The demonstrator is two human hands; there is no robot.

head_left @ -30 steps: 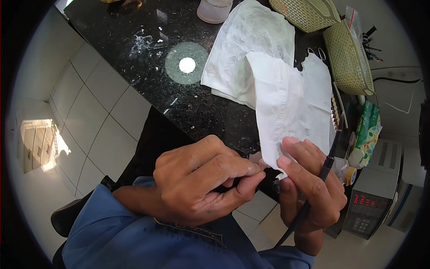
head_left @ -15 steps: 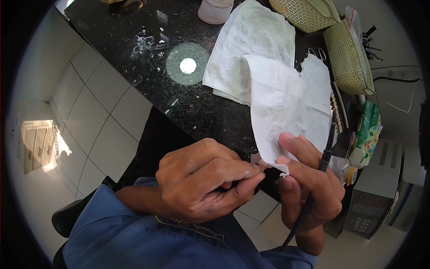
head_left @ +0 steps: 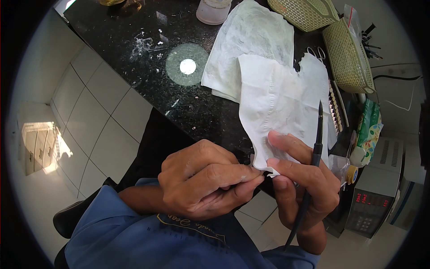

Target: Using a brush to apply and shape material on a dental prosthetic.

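My left hand (head_left: 206,179) is closed in a pinch, its thumb and forefinger together. Whatever small thing they grip is hidden. Touching those fingertips is the corner of a white paper towel (head_left: 277,98), pinched between the thumb and fingers of my right hand (head_left: 309,179). The towel drapes from there over the dark worktop. A thin black brush (head_left: 317,150) with a fine pointed tip also sits in my right hand, crossing behind the fingers, tip upward. Under the towel's far side lies a folded, stained white cloth (head_left: 255,36).
The black speckled worktop (head_left: 156,89) bears white residue. A cloudy jar (head_left: 213,12) stands at the far edge. On the right are woven baskets (head_left: 347,58), scissors (head_left: 317,54), a strip of tooth-like pieces (head_left: 335,107), a green packet (head_left: 367,127) and a grey device (head_left: 371,193).
My right hand has shifted left, bringing the towel's corner against my left fingertips. The brush has swung, so its tip points more upright. My left hand stays nearly still.
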